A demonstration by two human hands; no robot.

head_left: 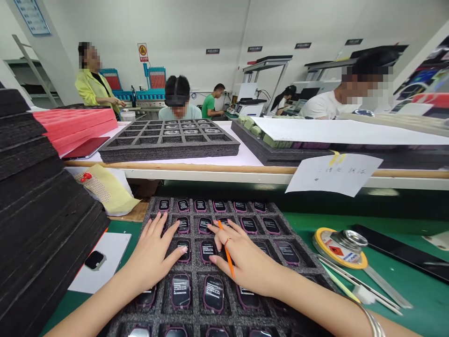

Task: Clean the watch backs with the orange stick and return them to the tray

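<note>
Below me a dark foam tray holds rows of purple-framed smartwatch bodies, one per compartment, many screens lit with small white text. My left hand spreads over the tray's left side, fingers apart, its thumb touching a smartwatch in the third row. My right hand rests over the middle columns with a thin orange stick held slantwise in its fingers. Its thumb lies at the edge of another smartwatch. Both hands partly cover the smartwatches beneath them.
Stacked black foam rises at left, beside a smartwatch on white paper. To the right lie a round dispenser can, tweezers and a black phone-like slab. A shelf with foam trays spans ahead; several people sit or stand beyond.
</note>
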